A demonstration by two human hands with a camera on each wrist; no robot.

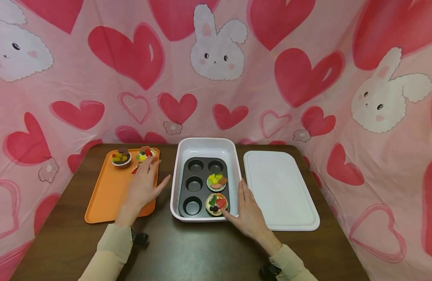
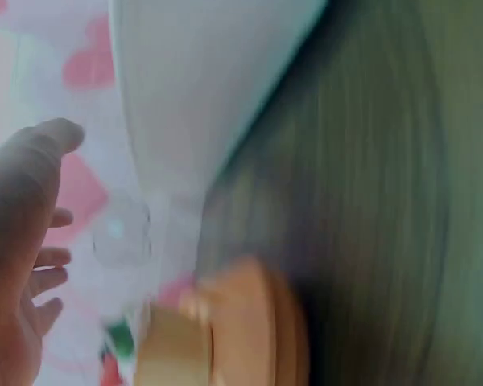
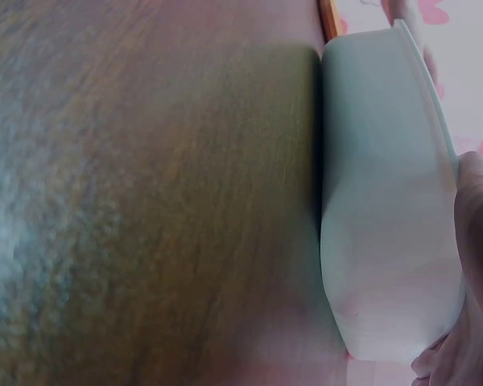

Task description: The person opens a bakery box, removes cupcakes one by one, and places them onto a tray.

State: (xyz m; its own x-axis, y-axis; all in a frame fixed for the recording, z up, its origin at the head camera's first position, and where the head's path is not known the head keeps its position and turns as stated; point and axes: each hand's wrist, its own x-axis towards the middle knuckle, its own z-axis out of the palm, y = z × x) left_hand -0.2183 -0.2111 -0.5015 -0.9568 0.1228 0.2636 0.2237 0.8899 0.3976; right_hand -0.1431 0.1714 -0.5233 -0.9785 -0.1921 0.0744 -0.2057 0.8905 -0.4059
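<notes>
My left hand [image 1: 141, 187] is over the orange tray [image 1: 110, 195], fingers spread and thumb apart. Its fingertips are close to the fruit tarts [image 1: 145, 153] at the tray's far right, partly covering one; contact cannot be told. My right hand [image 1: 249, 216] rests at the near right corner of a white rectangular container [image 1: 177, 183], fingers straight along its side and thumb at the front rim. Inside lies a dark muffin pan [image 1: 184, 197]. Two of its right-hand cups hold tarts: one with yellow fruit [image 1: 216, 181], a nearer one with strawberry and berries [image 1: 216, 204].
A chocolate-coloured tart [image 1: 121, 157] stands at the tray's far left. The white lid [image 1: 279, 187] lies flat right of the container. The brown table [image 1: 188, 249] meets a pink heart-and-rabbit cloth [image 1: 209, 113] at its back edge.
</notes>
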